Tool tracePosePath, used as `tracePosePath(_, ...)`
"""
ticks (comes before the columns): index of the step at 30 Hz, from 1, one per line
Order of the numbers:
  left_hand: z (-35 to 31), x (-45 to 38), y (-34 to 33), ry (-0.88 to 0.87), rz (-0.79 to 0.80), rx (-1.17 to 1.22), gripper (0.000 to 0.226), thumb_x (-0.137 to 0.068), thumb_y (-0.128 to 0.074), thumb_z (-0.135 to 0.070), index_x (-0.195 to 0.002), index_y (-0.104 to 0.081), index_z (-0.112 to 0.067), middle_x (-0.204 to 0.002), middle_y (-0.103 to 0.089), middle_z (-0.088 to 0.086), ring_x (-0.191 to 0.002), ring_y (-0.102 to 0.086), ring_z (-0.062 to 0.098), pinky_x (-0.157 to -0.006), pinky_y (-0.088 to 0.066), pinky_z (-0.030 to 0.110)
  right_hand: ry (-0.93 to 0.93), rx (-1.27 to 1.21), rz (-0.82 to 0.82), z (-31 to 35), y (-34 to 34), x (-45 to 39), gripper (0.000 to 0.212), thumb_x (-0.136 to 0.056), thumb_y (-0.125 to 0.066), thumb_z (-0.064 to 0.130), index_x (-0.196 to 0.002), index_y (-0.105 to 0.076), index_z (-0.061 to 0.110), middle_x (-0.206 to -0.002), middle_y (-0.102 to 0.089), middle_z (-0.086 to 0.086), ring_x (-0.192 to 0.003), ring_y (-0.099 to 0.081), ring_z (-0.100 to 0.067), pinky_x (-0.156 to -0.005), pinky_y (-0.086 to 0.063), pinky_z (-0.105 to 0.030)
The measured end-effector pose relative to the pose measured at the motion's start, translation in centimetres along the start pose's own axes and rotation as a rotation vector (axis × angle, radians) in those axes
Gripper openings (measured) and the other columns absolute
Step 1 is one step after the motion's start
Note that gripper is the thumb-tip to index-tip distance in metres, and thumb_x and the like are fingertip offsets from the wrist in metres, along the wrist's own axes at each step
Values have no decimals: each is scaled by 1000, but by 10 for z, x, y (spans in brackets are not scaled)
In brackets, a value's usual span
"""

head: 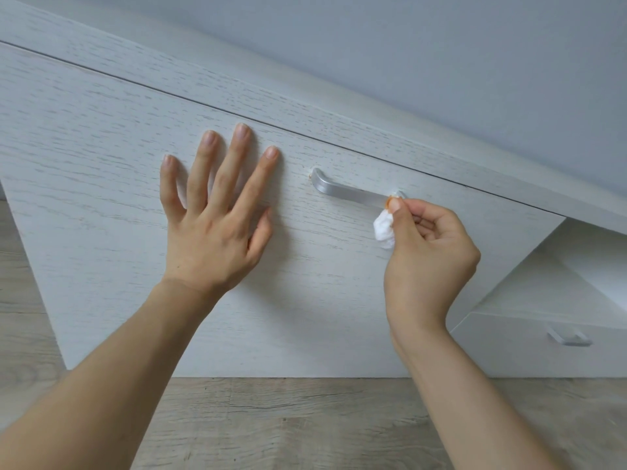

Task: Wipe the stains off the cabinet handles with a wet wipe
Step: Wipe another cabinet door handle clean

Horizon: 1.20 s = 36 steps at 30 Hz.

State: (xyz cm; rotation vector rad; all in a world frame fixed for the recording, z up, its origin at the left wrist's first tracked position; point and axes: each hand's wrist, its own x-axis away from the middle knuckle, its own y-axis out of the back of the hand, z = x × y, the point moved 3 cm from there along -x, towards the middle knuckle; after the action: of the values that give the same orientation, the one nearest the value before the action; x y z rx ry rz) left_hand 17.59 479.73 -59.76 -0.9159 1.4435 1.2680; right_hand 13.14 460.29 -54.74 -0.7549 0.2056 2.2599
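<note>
- Pale grey wall [475,45] fills the top of my view, above a whitewashed wood-grain cabinet front [101,164] that stands on a light wood-plank floor [271,422].
- My left hand [217,218] lies open and flat on the cabinet front, fingers spread, just left of the brushed silver bar handle [349,193]; I read it as bracing the panel.
- My right hand [431,259] is closed, pinching a crumpled white wet wipe [384,230] between thumb and fingers, and presses it against the right end of the handle.
- An orange smear shows on the wipe where it meets the metal, so I judge the wiping of this end is under way.
- A small orange stain [309,177] sits on the cabinet front at the left foot of the handle, untouched by the wipe.
- Next move, as I see it: slide the wipe along the bar to that left foot, turning a clean fold outward so the orange is not spread.
- A second silver handle [568,337] sits on the lower white drawer [509,347] at the right; I cannot tell whether it is stained.
</note>
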Motion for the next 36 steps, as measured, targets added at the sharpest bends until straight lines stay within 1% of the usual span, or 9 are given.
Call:
tracePosePath(4, 0, 0, 3, 2, 16, 18, 56, -94, -42, -30, -148, -32, -17, -152, -22, 11, -138, -17, 32, -108, -9, 54, 15, 33, -20, 1, 3, -3, 6, -81, -71, 16, -76, -68, 15, -71, -70, -3, -67, -67, -15, -69, -56, -32)
tracePosePath(7, -1, -1, 6, 0, 46, 20, 58, -93, -43, -31, -148, -32, -15, -152, -24, 15, -138, -16, 34, -105, -15, 59, 31, 43, -31, 2, 3, -3, 8, -80, -72, 14, -74, -68, 17, -67, -68, 7, -62, -63, -1, -65, -50, -17)
tracePosePath(11, 1, -4, 11, -5, 104, 33, 59, -93, -40, -35, -149, -30, -17, -153, -24, 16, -139, -16, 33, -107, -12, 59, 20, 70, -78, 0, 10, -11, 9, -81, -71, 12, -74, -67, 17, -63, -62, 16, -57, -57, 8, -61, -44, -6)
tracePosePath(19, 1, -14, 30, -31, 118, 124, 56, -93, -44, -32, -144, -33, -12, -150, -28, 22, -138, -20, 32, -108, -13, 57, 9, 64, -36, 1, 24, -38, 10, -79, -73, 16, -74, -66, 20, -67, -63, 15, -59, -57, 7, -63, -46, -10)
tracePosePath(23, -15, -30, 44, -113, 125, 143, 52, -94, -43, -30, -142, -38, -10, -149, -31, 21, -137, -25, 33, -109, -16, 55, 21, 67, 0, 6, 29, -43, 4, -81, -72, 17, -84, -70, 16, -77, -67, 2, -66, -59, -1, -70, -48, -18)
tracePosePath(28, -37, -71, 55, -156, 208, 139, 47, -96, -42, -28, -138, -46, -8, -147, -37, 17, -135, -31, 32, -109, -18, 53, 97, 150, 164, 28, 25, -52, 8, -82, -70, 16, -90, -73, 18, -88, -61, 1, -67, -58, 4, -73, -46, -10)
tracePosePath(30, -42, -94, 59, -181, 285, 146, 44, -96, -42, -26, -135, -49, -7, -146, -41, 14, -133, -37, 32, -110, -19, 51, 113, 215, 239, 46, 27, -65, 7, -81, -71, 12, -83, -72, 19, -86, -58, 3, -66, -58, 3, -73, -45, -9)
tracePosePath(33, -52, -136, 64, -141, 535, 168, 47, -95, -37, -28, -134, -50, -6, -144, -44, 13, -131, -41, 32, -111, -19, 50, 60, 269, 344, 79, 34, -104, 13, -80, -70, 9, -74, -70, 20, -72, -54, 19, -65, -58, 2, -67, -42, -6)
tracePosePath(36, -67, -197, 66, -128, 783, 150, 49, -98, -38, -33, -139, -45, -7, -149, -37, 11, -135, -36, 30, -113, -16, 49, -25, 347, 409, 119, 40, -158, 19, -83, -67, 11, -68, -66, 23, -69, -61, 15, -63, -57, 4, -60, -39, -4)
